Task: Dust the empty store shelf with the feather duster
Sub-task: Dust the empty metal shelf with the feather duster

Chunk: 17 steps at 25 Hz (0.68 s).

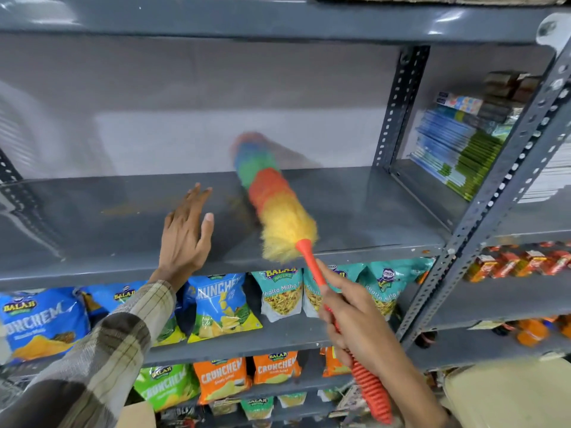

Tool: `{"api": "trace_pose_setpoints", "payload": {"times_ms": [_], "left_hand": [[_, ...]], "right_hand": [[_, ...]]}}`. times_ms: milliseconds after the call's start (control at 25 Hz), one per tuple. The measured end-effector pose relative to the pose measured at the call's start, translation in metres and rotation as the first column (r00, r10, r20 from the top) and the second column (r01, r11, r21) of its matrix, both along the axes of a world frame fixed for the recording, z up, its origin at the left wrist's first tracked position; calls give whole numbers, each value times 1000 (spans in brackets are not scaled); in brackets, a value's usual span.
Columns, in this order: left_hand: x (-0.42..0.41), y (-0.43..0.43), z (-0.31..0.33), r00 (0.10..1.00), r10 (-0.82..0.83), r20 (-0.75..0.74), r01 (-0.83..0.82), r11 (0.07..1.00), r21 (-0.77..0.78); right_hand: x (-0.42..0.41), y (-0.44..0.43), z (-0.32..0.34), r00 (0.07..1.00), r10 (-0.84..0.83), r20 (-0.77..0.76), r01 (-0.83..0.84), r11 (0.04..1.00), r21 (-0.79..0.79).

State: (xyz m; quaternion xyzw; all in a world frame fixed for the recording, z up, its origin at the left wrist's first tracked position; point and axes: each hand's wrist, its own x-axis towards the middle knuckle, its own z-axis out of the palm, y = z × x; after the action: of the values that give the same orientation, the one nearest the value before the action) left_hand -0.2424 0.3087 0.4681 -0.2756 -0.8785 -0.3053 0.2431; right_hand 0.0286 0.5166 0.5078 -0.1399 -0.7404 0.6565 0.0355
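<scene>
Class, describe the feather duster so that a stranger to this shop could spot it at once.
Find the grey metal shelf with nothing stocked on it, above the snack bags. Lying across it is the feather duster, its orange handle in the right hand. Only it has fluffy rainbow bands.

The left hand (185, 236) is spread open, palm down and fingers extended forward, thumb splayed out to its right side — nothing is in its grip. Its forearm rises from the lower left in a beige and brown plaid sleeve (102, 350) that ends at the wrist. The right hand (355, 316) is closed around the orange ribbed plastic handle (370, 387) of the rainbow-coloured fluffy feather duster (275, 205), index finger laid straight along the shaft above the grip — the ribbed end sticks out below the grip, past the bare right wrist and forearm, which enter from the lower right.
</scene>
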Motion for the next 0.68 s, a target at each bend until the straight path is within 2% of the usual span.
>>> {"api": "trace_pose_setpoints", "payload": {"times_ms": [200, 320, 480, 680], "left_hand": [[-7, -21, -4, 997, 83, 4, -83, 996, 34], [-8, -26, -6, 994, 98, 36, -101, 992, 71], [-7, -24, -9, 994, 91, 63, -97, 991, 94], [-8, -25, -11, 991, 105, 85, -114, 986, 118]], "right_hand": [[36, 63, 8, 957, -280, -79, 276, 960, -49], [42, 87, -3, 914, -407, 9, 403, 908, 110], [30, 75, -26, 910, -384, 155, 310, 879, 361], [-6, 8, -31, 979, -161, 123, 70, 839, 539]]}}
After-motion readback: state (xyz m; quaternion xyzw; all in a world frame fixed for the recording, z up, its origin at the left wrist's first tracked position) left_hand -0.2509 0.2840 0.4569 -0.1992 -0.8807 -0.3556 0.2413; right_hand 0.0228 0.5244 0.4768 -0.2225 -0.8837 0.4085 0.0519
